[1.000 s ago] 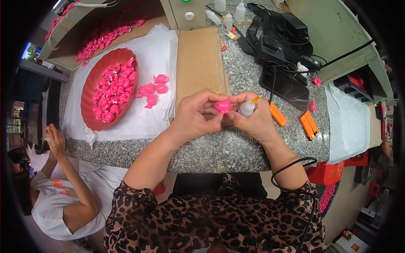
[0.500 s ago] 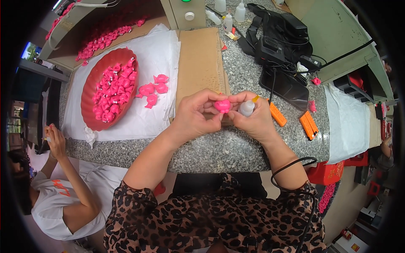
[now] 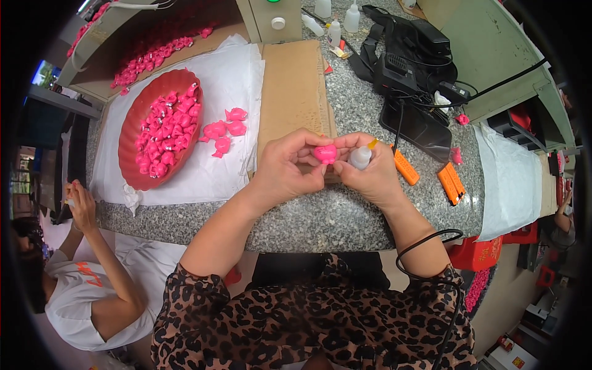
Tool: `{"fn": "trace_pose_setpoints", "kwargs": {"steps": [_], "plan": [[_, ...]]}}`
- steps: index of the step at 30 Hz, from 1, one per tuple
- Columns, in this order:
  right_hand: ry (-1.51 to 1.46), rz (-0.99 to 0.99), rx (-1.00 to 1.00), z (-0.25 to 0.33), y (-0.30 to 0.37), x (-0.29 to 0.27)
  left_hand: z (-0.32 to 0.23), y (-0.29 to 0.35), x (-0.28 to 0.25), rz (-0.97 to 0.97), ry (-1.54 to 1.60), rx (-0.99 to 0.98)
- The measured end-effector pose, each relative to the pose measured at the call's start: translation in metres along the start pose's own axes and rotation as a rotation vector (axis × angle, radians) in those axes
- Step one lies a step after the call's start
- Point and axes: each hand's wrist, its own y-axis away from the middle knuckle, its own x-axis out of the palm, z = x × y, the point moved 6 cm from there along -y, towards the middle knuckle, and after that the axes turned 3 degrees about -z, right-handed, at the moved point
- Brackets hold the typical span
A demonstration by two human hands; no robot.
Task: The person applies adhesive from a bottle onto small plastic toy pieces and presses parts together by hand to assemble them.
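Note:
A small glossy pink plastic figure part point(image 3: 325, 154) is pinched between the thumb and fingers of my left hand point(image 3: 285, 165), just above the front of the workbench. My right hand point(image 3: 374, 171) is closed round a small translucent squeeze bottle point(image 3: 359, 159) with a yellow tip that points up and to the right. The right fingertips meet the pink part's right side. Left of my hands, several loose pink parts point(image 3: 222, 129) lie on white paper point(image 3: 246, 80) beside a red scalloped bowl point(image 3: 128, 154) heaped with more of them.
Brown cardboard point(image 3: 290, 86) lies beyond my hands. Orange clips point(image 3: 452, 183) and a black bag point(image 3: 425, 43) with cables are to the right, small white bottles point(image 3: 351, 18) at the back. A co-worker point(image 3: 111, 296) sits at left. A black cable point(image 3: 425, 240) crosses my right arm.
Almost nothing differs. My hands stay in the same place, holding the pink part and the bottle.

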Motion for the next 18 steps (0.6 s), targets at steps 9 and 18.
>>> {"fn": "trace_pose_setpoints", "kwargs": {"steps": [9,18], "plan": [[0.008,-0.006,0.01,-0.0007,-0.0012,0.0026,-0.0017,0.0002,-0.0031,-0.008,-0.045,0.069],[0.017,-0.019,0.0,-0.0017,-0.0011,0.0011,-0.0011,-0.0013,-0.0052,-0.039,-0.102,0.09]]}}
